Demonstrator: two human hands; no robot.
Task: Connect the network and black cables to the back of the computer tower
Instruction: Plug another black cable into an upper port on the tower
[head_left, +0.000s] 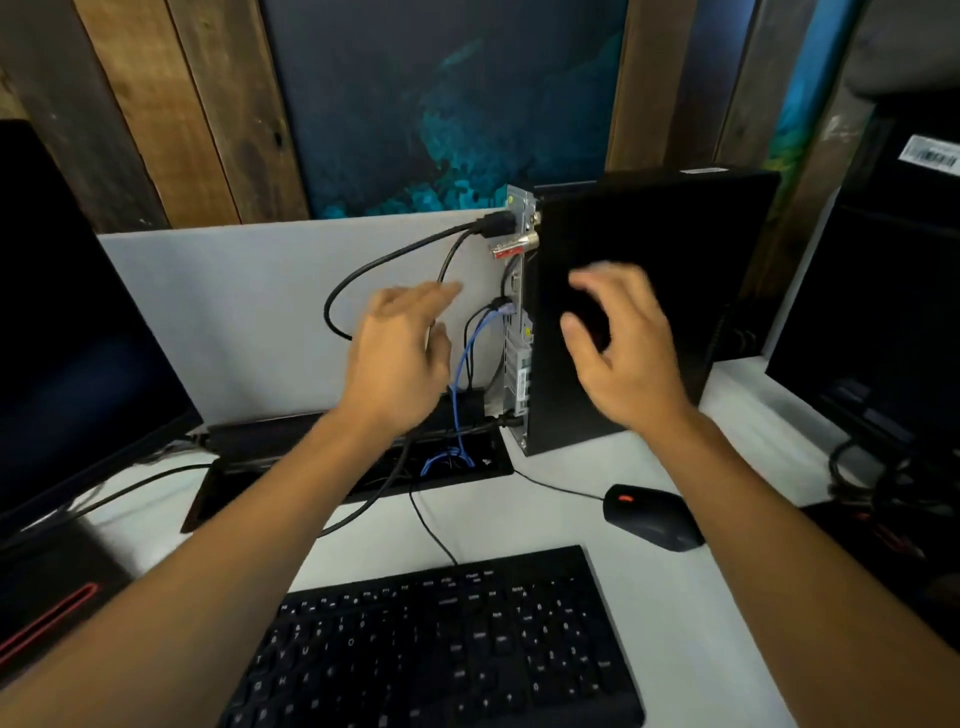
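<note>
A slim black computer tower (644, 291) stands upright on the white desk, its metal back panel (517, 332) facing left. A thick black cable (395, 254) is plugged in near the panel's top. The blue network cable (465, 353) runs from a port at mid-height down into the desk's cable opening. Thinner black cables hang beside it. My left hand (400, 358) hovers just left of the back panel, fingers relaxed, holding nothing. In front of the tower's side, my right hand (618, 343) is spread with nothing in it.
A black keyboard (441, 644) lies at the front. A black mouse (652, 517) sits to its right. A dark monitor (78, 332) stands on the left, another (883, 291) on the right. The black cable tray (291, 467) is sunk into the desk under my left forearm.
</note>
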